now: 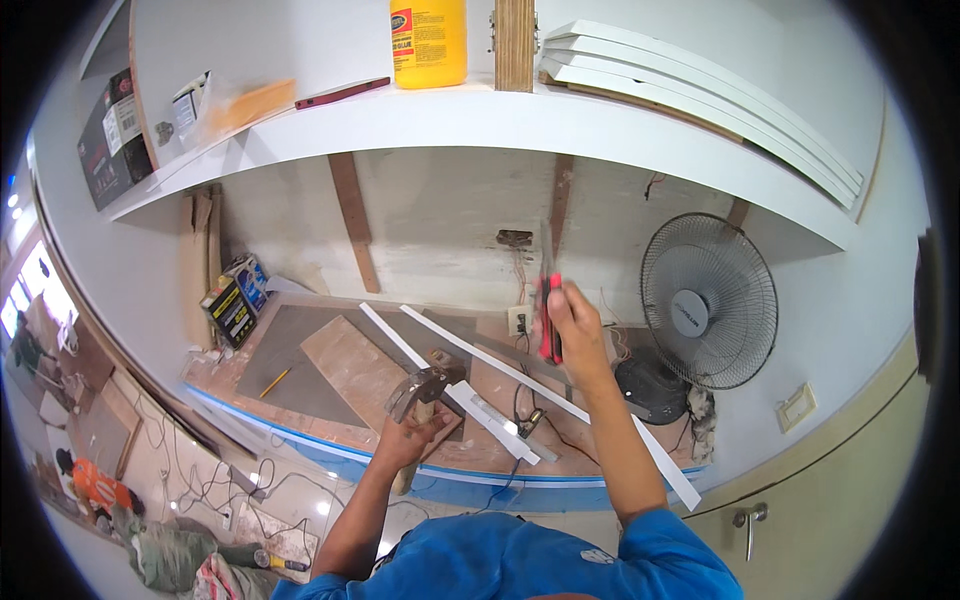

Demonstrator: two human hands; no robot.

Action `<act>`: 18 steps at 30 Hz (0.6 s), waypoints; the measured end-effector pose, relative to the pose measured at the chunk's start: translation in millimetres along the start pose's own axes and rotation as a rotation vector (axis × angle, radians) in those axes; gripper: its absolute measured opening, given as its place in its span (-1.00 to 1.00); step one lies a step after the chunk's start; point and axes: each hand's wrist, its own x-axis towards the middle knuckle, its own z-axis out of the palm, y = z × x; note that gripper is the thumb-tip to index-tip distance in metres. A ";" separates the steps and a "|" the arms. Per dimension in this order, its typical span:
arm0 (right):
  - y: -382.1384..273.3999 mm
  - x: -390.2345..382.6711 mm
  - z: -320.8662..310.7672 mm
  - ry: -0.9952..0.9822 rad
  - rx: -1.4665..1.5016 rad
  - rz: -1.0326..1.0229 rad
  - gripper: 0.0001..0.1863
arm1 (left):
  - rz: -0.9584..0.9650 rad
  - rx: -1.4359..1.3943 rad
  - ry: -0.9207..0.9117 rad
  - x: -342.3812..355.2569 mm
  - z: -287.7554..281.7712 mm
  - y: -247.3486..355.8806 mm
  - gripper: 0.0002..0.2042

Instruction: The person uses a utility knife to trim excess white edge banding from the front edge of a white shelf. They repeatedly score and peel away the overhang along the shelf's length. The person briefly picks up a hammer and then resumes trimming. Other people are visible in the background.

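My left hand [412,438] is closed round the handle of a claw hammer [425,386], close below its head, over the front of the worktop. Raised toward the back wall, my right hand [577,330] grips a tool with a red-and-black handle [550,310]. Its narrow metal end points up and is blurred, so its exact kind is unclear. Between my arms a long white strip [490,362] runs diagonally across the worktop [480,385]. A second white strip [393,336] passes behind the hammer head. Left of the hammer lies a flat brown board [345,362].
A fan [708,300] stands at the right. Overhead, a white shelf [470,125] bears a yellow jug [430,45] and stacked white panels [700,95]. A pencil [275,382] and small boxes [232,305] are at the left. Cables [215,485] tangle across the floor.
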 end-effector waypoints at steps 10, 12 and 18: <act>236.1 -132.4 -71.3 0.207 0.177 0.611 -0.58 | -0.247 0.031 0.073 -3.8 19.2 -0.6 -0.53; 236.4 -165.6 -65.3 0.185 0.301 0.719 -0.57 | -0.295 0.131 0.066 -11.7 26.3 -19.5 -0.49; 248.5 -242.0 -96.7 0.291 0.384 0.794 -0.56 | -0.399 0.304 -0.074 -9.0 29.1 -93.0 -0.74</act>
